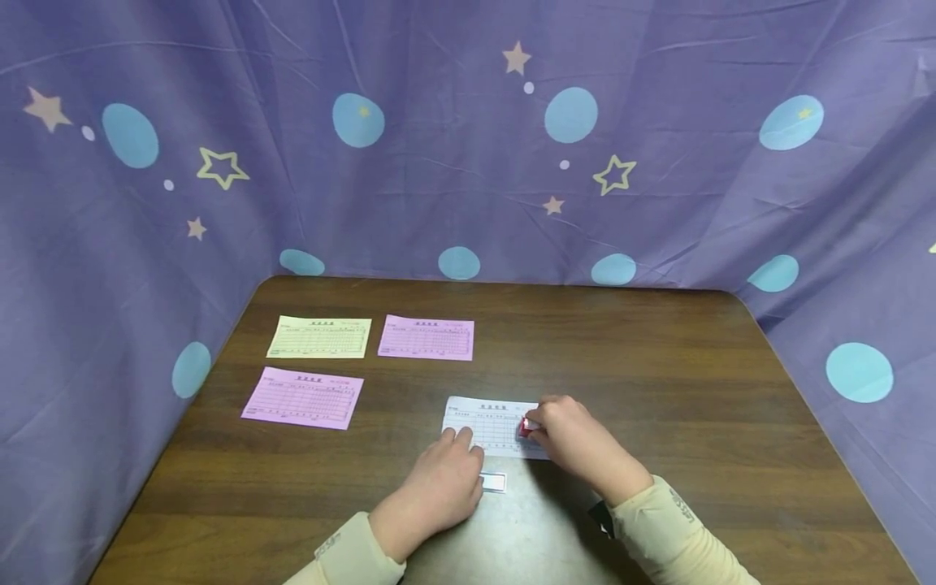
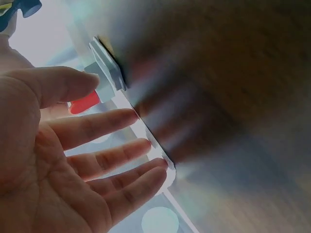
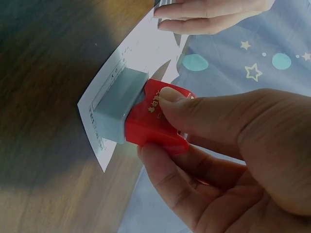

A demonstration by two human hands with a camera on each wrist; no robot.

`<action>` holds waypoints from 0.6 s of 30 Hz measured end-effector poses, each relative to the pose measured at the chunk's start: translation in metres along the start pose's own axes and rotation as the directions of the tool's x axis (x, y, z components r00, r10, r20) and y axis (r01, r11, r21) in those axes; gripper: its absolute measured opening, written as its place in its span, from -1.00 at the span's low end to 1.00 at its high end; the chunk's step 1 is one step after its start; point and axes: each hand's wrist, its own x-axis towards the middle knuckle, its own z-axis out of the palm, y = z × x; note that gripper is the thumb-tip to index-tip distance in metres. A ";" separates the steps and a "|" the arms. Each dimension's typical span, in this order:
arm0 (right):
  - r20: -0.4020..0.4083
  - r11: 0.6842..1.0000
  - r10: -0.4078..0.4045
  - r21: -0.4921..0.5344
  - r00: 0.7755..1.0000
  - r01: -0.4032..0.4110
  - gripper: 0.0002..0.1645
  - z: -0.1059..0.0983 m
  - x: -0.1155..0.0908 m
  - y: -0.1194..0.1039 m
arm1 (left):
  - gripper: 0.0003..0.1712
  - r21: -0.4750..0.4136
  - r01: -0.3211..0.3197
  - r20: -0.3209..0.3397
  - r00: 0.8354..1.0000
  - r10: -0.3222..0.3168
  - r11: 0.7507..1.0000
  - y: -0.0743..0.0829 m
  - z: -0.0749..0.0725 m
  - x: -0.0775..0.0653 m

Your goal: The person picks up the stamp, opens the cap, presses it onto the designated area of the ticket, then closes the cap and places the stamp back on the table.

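Observation:
My right hand pinches a red stamp between thumb and fingers. The stamp's grey base stands on the right part of a white printed slip, and its underside is hidden. At the slip's lower left edge rests my left hand, fingers extended over the paper in the left wrist view. Beside that hand lies a small flat rectangular piece with a pale middle, partly covered in the head view.
Two purple slips and a yellow-green slip lie on the left half of the brown wooden table. A purple curtain with stars and blue spots surrounds the table's back and sides.

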 end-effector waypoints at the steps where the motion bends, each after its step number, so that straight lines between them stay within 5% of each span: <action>1: -0.005 1.000 0.000 -0.002 1.000 0.000 -0.73 0.000 0.000 0.000 | -0.79 0.008 -0.002 -0.004 1.000 0.002 1.000 0.000 0.000 -0.001; 13: -0.035 0.993 -0.011 0.117 0.999 0.016 -0.82 -0.001 -0.006 0.007 | -0.83 0.036 -0.002 -0.003 1.000 0.003 0.999 -0.002 0.001 0.001; 18: -0.130 0.988 0.022 0.153 0.991 -0.002 -0.84 -0.014 -0.009 0.016 | -0.83 0.054 0.007 0.000 1.000 -0.007 0.999 -0.002 -0.002 0.002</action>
